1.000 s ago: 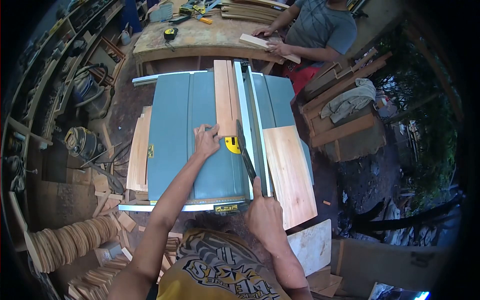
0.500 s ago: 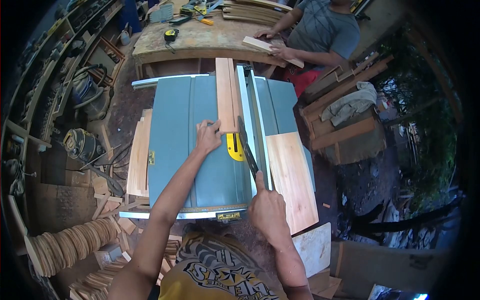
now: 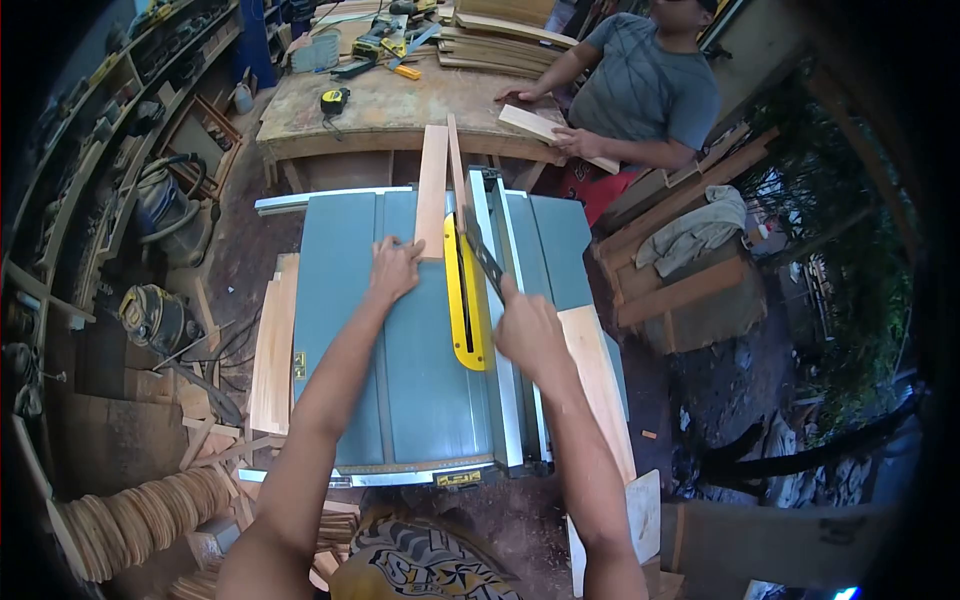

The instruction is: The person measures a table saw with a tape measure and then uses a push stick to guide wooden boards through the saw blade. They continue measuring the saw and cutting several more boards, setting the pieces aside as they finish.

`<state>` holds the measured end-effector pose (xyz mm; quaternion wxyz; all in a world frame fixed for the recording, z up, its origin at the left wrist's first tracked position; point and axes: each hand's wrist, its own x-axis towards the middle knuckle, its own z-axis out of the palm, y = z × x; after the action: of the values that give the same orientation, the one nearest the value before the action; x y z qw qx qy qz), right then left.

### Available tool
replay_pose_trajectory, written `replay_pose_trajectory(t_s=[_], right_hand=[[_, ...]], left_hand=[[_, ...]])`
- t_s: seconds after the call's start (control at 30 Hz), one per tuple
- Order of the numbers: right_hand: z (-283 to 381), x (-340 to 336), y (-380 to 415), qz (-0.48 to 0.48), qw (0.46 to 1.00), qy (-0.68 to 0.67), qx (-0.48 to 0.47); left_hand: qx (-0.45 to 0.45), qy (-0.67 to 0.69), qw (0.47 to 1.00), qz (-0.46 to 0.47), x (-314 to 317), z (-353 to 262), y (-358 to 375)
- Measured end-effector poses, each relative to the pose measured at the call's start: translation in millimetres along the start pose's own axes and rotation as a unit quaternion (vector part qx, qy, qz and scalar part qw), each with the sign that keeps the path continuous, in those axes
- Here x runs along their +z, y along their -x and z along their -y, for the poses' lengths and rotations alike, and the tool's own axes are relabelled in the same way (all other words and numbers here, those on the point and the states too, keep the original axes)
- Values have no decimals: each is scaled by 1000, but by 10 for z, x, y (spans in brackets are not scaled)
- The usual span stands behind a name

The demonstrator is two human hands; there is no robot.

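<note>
A blue-grey table saw stands before me, with a yellow insert around its blade slot and a metal rip fence to the right. My left hand has its fingers closed at the near left corner of a wooden board, left of the insert. Between board and fence lies a thin wooden strip, separate from the board. In my right hand is a dark push stick, its tip against the strip's near end. The blade itself is hard to make out.
Beyond the saw, a workbench bears a tape measure, tools and stacked slats. A co-worker there holds a wood piece. Planks lean at the saw's left; a wide board lies right of the fence.
Both hands have pushed the wood away along the fence, uncovering more of the yellow insert. The board and thin strip now stand apart, the board shifted left.
</note>
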<state>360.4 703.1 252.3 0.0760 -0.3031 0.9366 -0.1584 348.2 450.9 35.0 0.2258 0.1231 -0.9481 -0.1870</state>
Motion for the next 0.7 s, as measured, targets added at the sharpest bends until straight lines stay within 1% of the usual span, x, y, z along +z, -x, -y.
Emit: replay_pose_trajectory(t_s=[0.03, 0.13, 0.2, 0.23, 0.3, 0.33, 0.4, 0.43, 0.5, 0.6, 0.7], right_hand=[[-38, 33, -265, -15, 1000, 4, -19], [-197, 214, -1142, -64, 996, 18, -55], [-36, 28, -1461, 29, 995, -80, 45], [-23, 26, -1645, 37, 995, -77, 44], [-74, 75, -1943, 52, 995, -70, 41], [-20, -15, -1970, 50, 996, -68, 36], [107, -267, -1862, 54, 996, -63, 34], [133, -403, -1783, 57, 998, -41, -4], [183, -664, -1488, 42, 997, -68, -12], [155, -942, -872, -23, 992, -118, -44], [-22, -1072, -221, -40, 985, -151, -71]], left_hand=[[4, -5, 1000, -15, -13, 116, 20], [9, -20, 1000, -8, -262, 300, 144], [8, -7, 1000, -16, -448, 251, 362], [7, -3, 1000, -25, -561, 234, 474], [-26, -1, 999, -36, -689, 103, 730], [-43, 0, 998, -42, -750, 49, 874], [-57, -5, 997, -53, -912, -27, 1246], [-62, -5, 996, -58, -961, -100, 1440], [-76, -3, 993, -85, -1045, -191, 1885], [-232, 46, 969, -66, -1184, -364, 2463], [-257, 15, 966, -28, -1526, -765, 2870]])
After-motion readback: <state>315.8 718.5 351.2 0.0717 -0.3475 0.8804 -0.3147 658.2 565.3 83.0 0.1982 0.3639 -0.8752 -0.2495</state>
